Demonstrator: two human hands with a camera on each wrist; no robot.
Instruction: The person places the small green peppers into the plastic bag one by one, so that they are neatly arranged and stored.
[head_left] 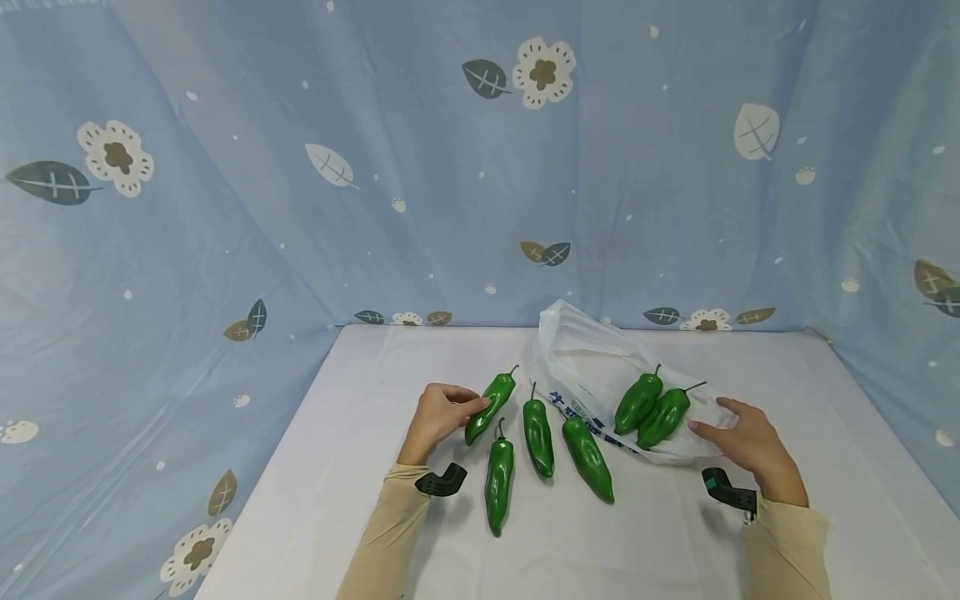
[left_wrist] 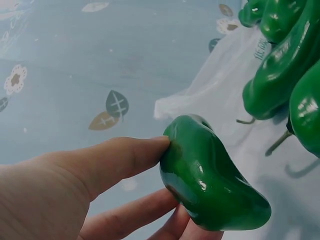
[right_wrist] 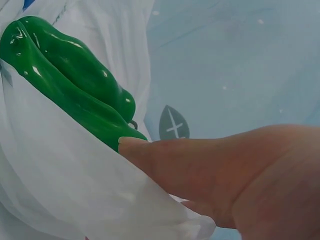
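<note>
My left hand (head_left: pixel 444 417) pinches a green chili pepper (head_left: pixel 491 407) between thumb and fingers, at the left of the other peppers. In the left wrist view that pepper (left_wrist: pixel 210 185) is seen end-on, thumb on one side and fingers beneath. My right hand (head_left: pixel 750 446) pinches the edge of a white plastic bag (head_left: pixel 588 333); in the right wrist view the thumb lies over the bag's rim (right_wrist: pixel 125 200), its tip by a pepper. Two green peppers (head_left: pixel 639 402) lie side by side on the bag. Part of the right fingers is hidden behind the plastic.
Three more green peppers lie on the white table (head_left: pixel 360 400) between the hands: one pepper (head_left: pixel 498 487) nearest the left wrist, a middle pepper (head_left: pixel 538 437), and one pepper (head_left: pixel 588 458) by the bag's printed edge. A blue patterned curtain (head_left: pixel 420 208) hangs behind the table.
</note>
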